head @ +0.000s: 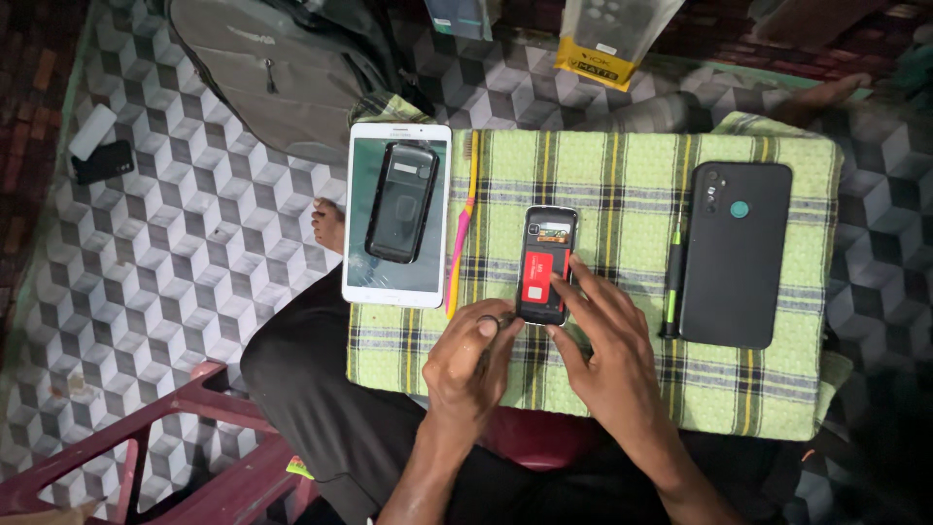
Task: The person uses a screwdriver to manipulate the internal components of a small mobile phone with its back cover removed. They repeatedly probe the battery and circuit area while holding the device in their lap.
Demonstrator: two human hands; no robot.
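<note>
R hand: fingers spread, tips resting on the lower right edge and red inside of the small phone. The phone lies back-up w/ its cover off, red part and an orange strip showing; not gripped, just touched. L hand: thumb and forefinger pressed together, pinching a small dark bit just beside the phone's lower left corner. Can't tell what the bit is, too small.

Landmark = the small phone. It lies flat near the middle of a green-yellow checked cloth, which covers a raised surface over the person's lap; can't tell what's under the cloth.

- Just left of the phone: pink-and-yellow toothbrush, lying lengthwise at the cloth's left edge, bristle end away from the person.
- Further left: white tablet, touching the toothbrush, half off the cloth edge. Its screen shows a dark phone-shaped picture.
- Right of the phone: thin screwdriver w/ green grip, lying lengthwise, well apart from the phone.
- Further right, just beside the screwdriver: big black phone, back-up, camera cluster at its top left, round teal spot near the top.
- Up-left of the phone, on the patterned floor: grey backpack.
- Above the phone, past the cloth: clear packet w/ yellow card.
- Far left on the floor: small black object and a white one.
- Down-left: dark red plastic frame, beside the person's knee in black trousers.
</note>
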